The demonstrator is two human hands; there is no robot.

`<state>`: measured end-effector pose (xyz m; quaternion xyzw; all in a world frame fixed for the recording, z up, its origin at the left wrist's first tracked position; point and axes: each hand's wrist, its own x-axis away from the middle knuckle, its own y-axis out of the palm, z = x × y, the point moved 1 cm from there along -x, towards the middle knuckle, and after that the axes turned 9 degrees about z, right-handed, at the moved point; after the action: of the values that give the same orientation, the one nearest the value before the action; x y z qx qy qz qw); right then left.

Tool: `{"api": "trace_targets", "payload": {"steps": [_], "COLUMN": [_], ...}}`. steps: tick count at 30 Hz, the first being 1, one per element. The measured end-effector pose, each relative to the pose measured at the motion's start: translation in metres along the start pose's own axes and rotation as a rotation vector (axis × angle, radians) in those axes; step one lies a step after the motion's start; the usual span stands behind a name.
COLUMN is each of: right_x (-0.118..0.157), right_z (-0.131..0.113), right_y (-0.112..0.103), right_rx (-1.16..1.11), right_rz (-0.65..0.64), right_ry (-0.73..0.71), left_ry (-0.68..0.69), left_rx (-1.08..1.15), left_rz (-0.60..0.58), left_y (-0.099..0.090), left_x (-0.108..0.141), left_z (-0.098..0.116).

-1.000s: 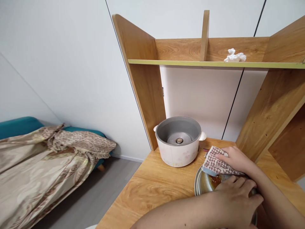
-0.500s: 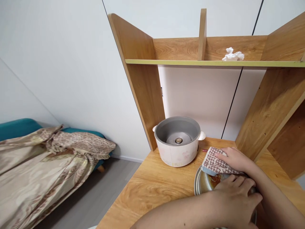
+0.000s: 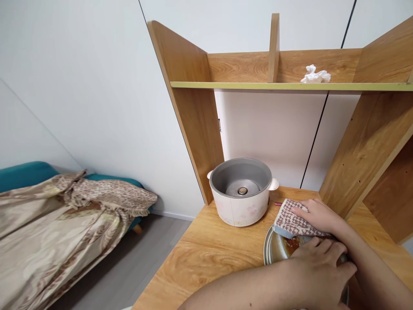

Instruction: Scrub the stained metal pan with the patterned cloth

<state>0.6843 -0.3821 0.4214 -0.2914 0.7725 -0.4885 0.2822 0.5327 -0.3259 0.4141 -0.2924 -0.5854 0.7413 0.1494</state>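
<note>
My right hand (image 3: 318, 214) is closed on a folded cloth (image 3: 292, 218) with a brown-and-white pattern and a blue edge. The cloth lies against the rim of a round metal lid-like piece (image 3: 270, 249), silvery with brown stains in its middle. Over the near side of that piece is my left hand (image 3: 324, 269), its fingers bent and gripping it; the palm side and most of the piece are hidden. My forearms cross in front of it. Left of the cloth stands a white rice cooker body (image 3: 239, 211), lidless, with a grey inside and a round central knob.
Everything stands on a wooden desk (image 3: 190, 262) with a shelf unit (image 3: 200, 129) above it. Crumpled white tissue (image 3: 315, 75) lies on the shelf. A small red label (image 3: 278, 204) is beside the cooker. At left is a sofa covered by a patterned throw (image 3: 71, 232).
Both hands keep nearly the same place on the cloth and the metal piece. The whole view has shifted very slightly.
</note>
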Motion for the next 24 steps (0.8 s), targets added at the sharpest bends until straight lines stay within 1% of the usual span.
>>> {"api": "trace_targets", "payload": {"steps": [6,11,13,19,21,24], "right_x": [0.0000,-0.0009,-0.0010,0.0007,0.0007,-0.0002], "right_z": [-0.0053,-0.0005,0.0002,-0.0049,-0.0040,0.0000], "right_y": [-0.0049,-0.0002,0.0002,-0.0054,-0.0042,0.0003], "right_rx": [-0.001,-0.009,-0.006,0.016,-0.007,-0.023], "right_rz": [0.062,-0.010,-0.017,0.078,0.068,0.019], "right_ry": [-0.001,0.014,0.016,-0.013,-0.013,-0.002], "left_ry": [0.002,-0.003,-0.004,-0.001,-0.004,-0.012], "left_rx": [0.001,0.012,0.017,0.018,0.018,0.034], "left_rz": [0.019,0.023,0.025,0.029,0.022,0.017], "left_y": [0.0014,0.0021,0.0034,0.0038,0.0025,0.0013], "left_x": [0.0001,0.0009,0.0014,0.0015,0.0011,0.0007], "left_z": [0.0004,0.0003,-0.0003,-0.0004,0.0002,0.0006]}}
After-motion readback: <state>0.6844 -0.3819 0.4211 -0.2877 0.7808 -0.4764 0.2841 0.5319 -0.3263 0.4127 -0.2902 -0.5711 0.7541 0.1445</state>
